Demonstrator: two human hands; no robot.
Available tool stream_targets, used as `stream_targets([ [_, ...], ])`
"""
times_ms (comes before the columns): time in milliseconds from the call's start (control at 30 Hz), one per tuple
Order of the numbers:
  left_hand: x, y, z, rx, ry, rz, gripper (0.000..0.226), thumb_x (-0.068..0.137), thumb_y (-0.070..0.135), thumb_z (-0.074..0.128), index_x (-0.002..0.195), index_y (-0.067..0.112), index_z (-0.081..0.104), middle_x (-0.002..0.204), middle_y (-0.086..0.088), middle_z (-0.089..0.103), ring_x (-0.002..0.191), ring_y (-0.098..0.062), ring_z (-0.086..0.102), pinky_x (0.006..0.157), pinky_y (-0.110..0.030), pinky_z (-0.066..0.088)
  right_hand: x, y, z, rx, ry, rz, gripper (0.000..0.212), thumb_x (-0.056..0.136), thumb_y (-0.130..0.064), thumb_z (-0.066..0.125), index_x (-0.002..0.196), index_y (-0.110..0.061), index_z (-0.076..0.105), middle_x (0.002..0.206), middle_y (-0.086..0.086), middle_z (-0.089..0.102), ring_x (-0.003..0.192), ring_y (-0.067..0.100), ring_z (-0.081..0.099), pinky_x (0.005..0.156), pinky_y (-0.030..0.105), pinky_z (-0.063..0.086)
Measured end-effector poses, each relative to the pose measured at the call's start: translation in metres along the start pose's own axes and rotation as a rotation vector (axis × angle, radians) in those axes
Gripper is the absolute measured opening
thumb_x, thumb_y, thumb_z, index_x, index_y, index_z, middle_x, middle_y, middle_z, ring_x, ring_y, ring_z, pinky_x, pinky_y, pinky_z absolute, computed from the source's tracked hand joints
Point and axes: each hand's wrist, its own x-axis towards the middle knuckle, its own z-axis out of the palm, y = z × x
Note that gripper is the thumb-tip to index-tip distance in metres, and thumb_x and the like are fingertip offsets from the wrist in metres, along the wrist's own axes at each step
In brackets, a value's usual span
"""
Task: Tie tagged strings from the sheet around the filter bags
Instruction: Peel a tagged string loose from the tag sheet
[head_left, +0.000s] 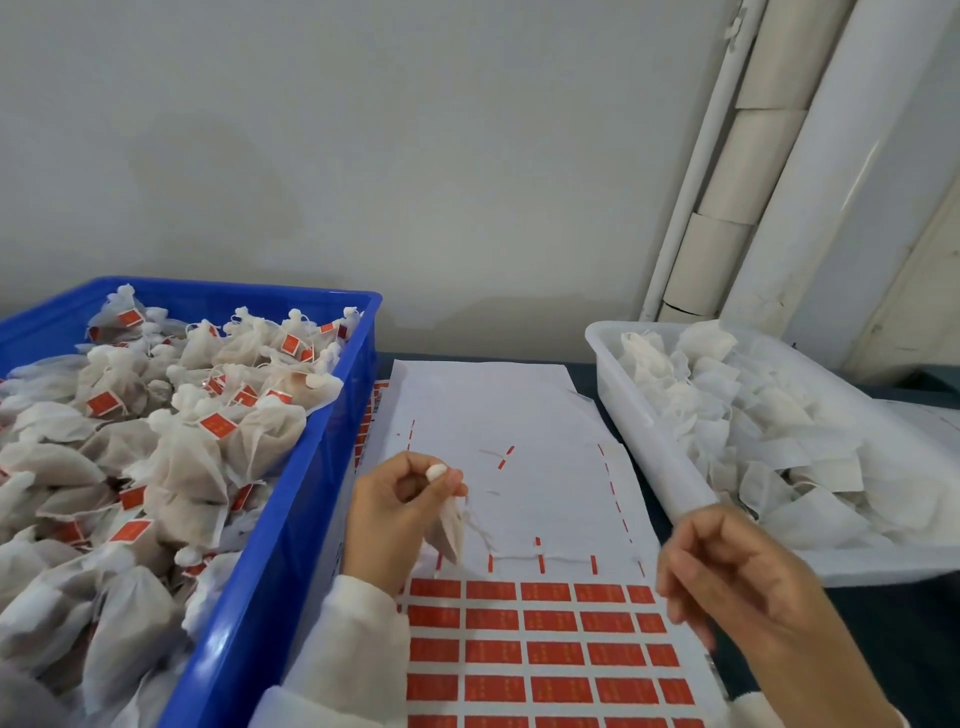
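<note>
L hand (397, 512) fingers pinch filter bag (451, 530) top, bag hanging below; R hand (737, 577) blurred, fingers loosely curled, holding nothing.

Dark table (883, 649) carries blue crate (270, 561), tag sheet (519, 415), white tray (644, 426).

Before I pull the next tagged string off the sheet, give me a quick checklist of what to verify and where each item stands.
1. Filter bag held: the left hand pinches the small white filter bag by its neck. Ok.
2. Right hand free: fingers loosely curled, blurred, nothing seen in them. Ok.
3. Tags left: rows of red rectangular tags remain on the white paper sheet. Ok.
4. String already round the held bag: loose threads hang beside it. Cannot tell.
5. Untied bags in the white plastic tray: plenty. Ok.
6. Room in the blue plastic crate: heaped near its rim. Not ok.
</note>
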Motion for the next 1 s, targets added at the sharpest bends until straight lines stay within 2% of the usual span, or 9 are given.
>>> stream_targets([
  [100, -0.002, -0.001, 0.000, 0.066, 0.023, 0.011, 0.003, 0.082, 0.021, 0.064, 0.081, 0.019, 0.063, 0.073, 0.009, 0.070, 0.071, -0.006, 0.065, 0.059, -0.007, 0.045, -0.010, 0.027, -0.014, -0.268, 0.003, 0.198, 0.008, 0.086, -0.014, 0.058, 0.084, -0.007, 0.055, 0.068, 0.006, 0.065, 0.055, 0.011, 0.059, 0.052, 0.019, 0.046],
  [233, -0.002, -0.002, 0.007, 0.124, -0.054, -0.007, 0.007, 0.084, 0.023, 0.062, 0.083, 0.016, 0.060, 0.076, 0.006, 0.069, 0.076, -0.011, 0.065, 0.068, -0.019, 0.051, 0.002, 0.066, -0.011, -0.643, -0.095, 0.420, 0.005, 0.092, -0.034, 0.052, 0.096, -0.033, 0.049, 0.097, -0.015, 0.062, 0.085, -0.002, 0.061, 0.083, 0.018, 0.050],
  [333, -0.003, -0.004, 0.013, 0.142, -0.117, -0.039, 0.007, 0.086, 0.020, 0.061, 0.082, 0.014, 0.060, 0.075, 0.002, 0.069, 0.076, -0.017, 0.066, 0.076, -0.027, 0.054, 0.013, 0.086, -0.003, -0.710, -0.080, 0.430, 0.021, 0.092, -0.045, 0.047, 0.111, -0.040, 0.041, 0.125, -0.018, 0.046, 0.110, -0.001, 0.049, 0.104, 0.026, 0.040],
  [467, -0.007, -0.010, 0.020, 0.265, -0.208, -0.050, 0.010, 0.089, 0.024, 0.057, 0.080, 0.020, 0.057, 0.070, 0.009, 0.066, 0.068, -0.007, 0.063, 0.066, -0.015, 0.048, 0.029, 0.099, 0.003, -0.808, -0.075, 0.393, 0.060, 0.085, -0.054, 0.054, 0.135, -0.039, 0.025, 0.147, -0.015, 0.019, 0.136, 0.008, 0.023, 0.114, 0.032, 0.021],
  [533, -0.009, -0.012, 0.023, 0.303, -0.242, -0.048, 0.012, 0.090, 0.025, 0.055, 0.079, 0.020, 0.056, 0.069, 0.009, 0.065, 0.066, -0.004, 0.062, 0.063, -0.011, 0.044, 0.035, 0.101, 0.004, -0.740, -0.023, 0.404, 0.070, 0.079, -0.054, 0.063, 0.135, -0.039, 0.025, 0.144, -0.014, 0.021, 0.134, 0.010, 0.027, 0.112, 0.034, 0.025],
  [633, -0.011, -0.012, 0.030, 0.339, -0.288, -0.044, 0.013, 0.091, 0.025, 0.055, 0.078, 0.021, 0.055, 0.069, 0.009, 0.065, 0.068, -0.004, 0.061, 0.063, -0.010, 0.042, 0.040, 0.102, 0.005, -0.673, -0.012, 0.412, 0.067, 0.072, -0.051, 0.072, 0.126, -0.042, 0.034, 0.132, -0.014, 0.027, 0.125, 0.008, 0.034, 0.108, 0.031, 0.032],
  [733, -0.011, -0.012, 0.036, 0.344, -0.310, -0.058, 0.014, 0.090, 0.024, 0.055, 0.077, 0.021, 0.054, 0.069, 0.009, 0.065, 0.070, -0.006, 0.061, 0.063, -0.012, 0.043, 0.043, 0.102, 0.003, -0.671, -0.067, 0.416, 0.052, 0.068, -0.051, 0.075, 0.108, -0.044, 0.042, 0.118, -0.015, 0.031, 0.111, 0.005, 0.042, 0.096, 0.021, 0.040],
  [833, -0.010, -0.012, 0.041, 0.385, -0.340, -0.071, 0.013, 0.091, 0.026, 0.055, 0.078, 0.022, 0.054, 0.073, 0.010, 0.065, 0.076, -0.008, 0.061, 0.072, -0.019, 0.048, 0.048, 0.102, 0.000, -0.674, -0.098, 0.411, 0.037, 0.070, -0.047, 0.075, 0.094, -0.040, 0.047, 0.107, -0.016, 0.039, 0.089, 0.002, 0.050, 0.067, 0.006, 0.038],
  [1000, -0.012, -0.014, 0.045, 0.433, -0.381, -0.062, 0.014, 0.091, 0.028, 0.054, 0.077, 0.025, 0.053, 0.072, 0.012, 0.064, 0.072, -0.003, 0.060, 0.063, -0.012, 0.043, 0.053, 0.103, -0.001, -0.692, -0.104, 0.370, 0.019, 0.075, -0.037, 0.074, 0.071, -0.029, 0.058, 0.096, -0.017, 0.046, 0.081, 0.004, 0.054, 0.059, 0.007, 0.036],
])
